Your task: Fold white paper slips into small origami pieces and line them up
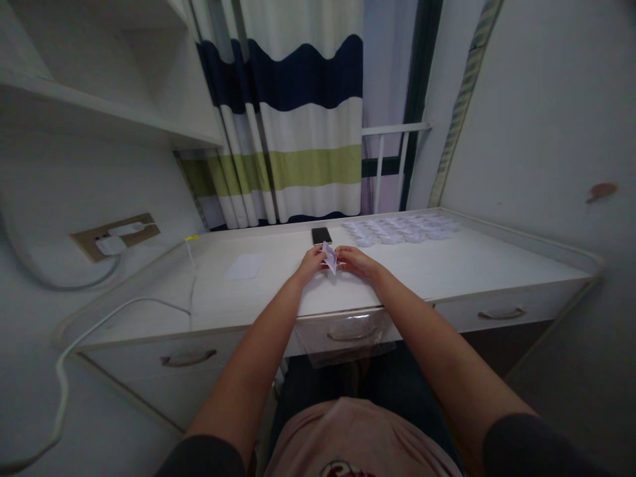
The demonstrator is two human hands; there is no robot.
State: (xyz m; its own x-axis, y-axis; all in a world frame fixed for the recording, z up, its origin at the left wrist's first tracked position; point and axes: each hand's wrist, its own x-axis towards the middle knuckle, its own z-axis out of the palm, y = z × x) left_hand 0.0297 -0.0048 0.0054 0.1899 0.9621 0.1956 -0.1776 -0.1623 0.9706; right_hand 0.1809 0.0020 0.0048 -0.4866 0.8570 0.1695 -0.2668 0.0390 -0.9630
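Between my two hands, just above the white desktop, is a small folded piece of white paper (330,258) with pointed ends. My left hand (313,261) pinches its left side, and the fingers of my right hand (356,259) close on its right side. Right behind my hands lies a black phone (321,236). Many similar folded white paper pieces (397,229) sit in rows at the back right of the desk. To the left of my hands lies a flat stack or sheet of white paper (246,266).
The white desk (278,291) has raised edges and drawers with metal handles (189,358). A clear plastic sheet (342,338) hangs over its front edge. A white cable (134,301) crosses the left side near a wall socket (116,236). A striped curtain (313,126) hangs behind.
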